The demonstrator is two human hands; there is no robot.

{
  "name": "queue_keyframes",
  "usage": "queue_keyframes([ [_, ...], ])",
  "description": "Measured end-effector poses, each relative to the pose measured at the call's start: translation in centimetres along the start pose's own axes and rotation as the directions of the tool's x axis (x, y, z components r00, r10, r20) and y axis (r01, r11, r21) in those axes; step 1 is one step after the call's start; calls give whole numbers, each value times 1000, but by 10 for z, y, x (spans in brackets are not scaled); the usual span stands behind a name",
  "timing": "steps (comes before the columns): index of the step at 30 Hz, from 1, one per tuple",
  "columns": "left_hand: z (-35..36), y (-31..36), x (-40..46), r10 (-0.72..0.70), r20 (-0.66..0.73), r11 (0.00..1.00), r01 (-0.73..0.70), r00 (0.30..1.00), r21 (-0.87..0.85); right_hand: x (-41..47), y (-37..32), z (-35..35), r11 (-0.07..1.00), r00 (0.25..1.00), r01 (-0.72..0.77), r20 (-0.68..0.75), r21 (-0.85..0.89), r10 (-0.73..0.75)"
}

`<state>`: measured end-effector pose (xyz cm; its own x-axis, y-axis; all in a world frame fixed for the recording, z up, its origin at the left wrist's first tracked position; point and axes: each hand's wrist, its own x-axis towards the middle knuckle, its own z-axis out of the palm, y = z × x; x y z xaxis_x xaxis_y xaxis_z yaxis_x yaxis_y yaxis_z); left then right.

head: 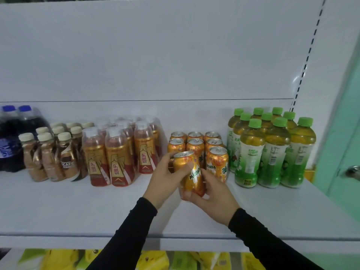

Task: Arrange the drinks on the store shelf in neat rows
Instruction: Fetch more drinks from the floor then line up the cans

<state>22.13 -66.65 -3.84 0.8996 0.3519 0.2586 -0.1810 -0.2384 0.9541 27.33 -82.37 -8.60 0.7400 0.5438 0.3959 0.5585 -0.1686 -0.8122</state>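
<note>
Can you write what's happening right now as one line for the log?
left hand: grips orange can | right hand: grips same can, tilted | cans on shelf: front-row gap | step: placing

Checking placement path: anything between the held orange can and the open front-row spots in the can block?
Nothing visible. Both hands, left hand and right hand, hold the orange can tilted just in front of the can block; only bare shelf lies below it.
</note>
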Motion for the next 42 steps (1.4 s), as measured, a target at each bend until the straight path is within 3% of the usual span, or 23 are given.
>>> queue_keyframes([
  [4,-7,2,1,-104,105,986,116,989,-122,-4,-1,-3,984,992,-33,129,178,10],
  [7,-6,1,1,-105,84,982,116,991,-152,-6,-6,-2,982,986,-53,165,183,23],
  [12,-2,3,2,-102,22,976,105,995,-190,-4,-10,5,999,997,-42,60,-3,42],
  [17,-5,1,5,-82,110,987,96,990,-131,-7,-11,4,989,998,-59,44,137,54],
  [21,-9,4,4,-129,183,963,168,975,-213,-7,-11,1,968,994,-89,82,234,71],
  [25,-6,2,3,-127,124,961,153,984,-228,-9,-13,2,976,988,-106,135,191,81],
  [29,-3,2,2,-119,57,967,129,991,-220,-11,-16,2,992,995,-75,80,103,67],
  [33,-3,4,2,-102,89,981,115,991,-154,-14,-11,0,982,997,-76,44,173,69],
  [38,-4,7,0,-155,158,955,189,975,-229,-16,-12,-4,935,992,-107,93,337,80],
  [42,-1,5,-2,-156,98,957,175,983,-230,-20,-11,-2,963,986,-109,147,245,74],
])
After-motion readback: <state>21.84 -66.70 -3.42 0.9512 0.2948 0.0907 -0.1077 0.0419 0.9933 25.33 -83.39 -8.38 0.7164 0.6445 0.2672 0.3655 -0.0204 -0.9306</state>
